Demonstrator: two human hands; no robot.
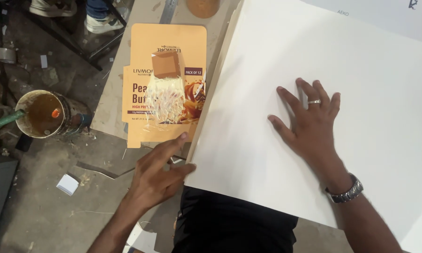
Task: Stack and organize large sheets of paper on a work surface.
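Observation:
A big white sheet of board [361, 61] lies across the work surface and over my lap. My right hand [309, 124] rests flat on it with fingers spread, a ring on one finger and a metal watch on the wrist. My left hand [157, 173] is at the sheet's lower left corner, thumb touching the edge, index finger reaching to the bottom edge of a flattened orange carton blank [140, 61]. The carton lies printed side up beside the white sheet, with a shiny clear patch in its middle.
A round tin of brown glue [42, 115] with a green-handled tool in it stands on the floor at left. A small white paper scrap [68, 184] lies on the floor. Another person's shoes [101, 23] show at the top. A brown round object [203, 7] sits at the top edge.

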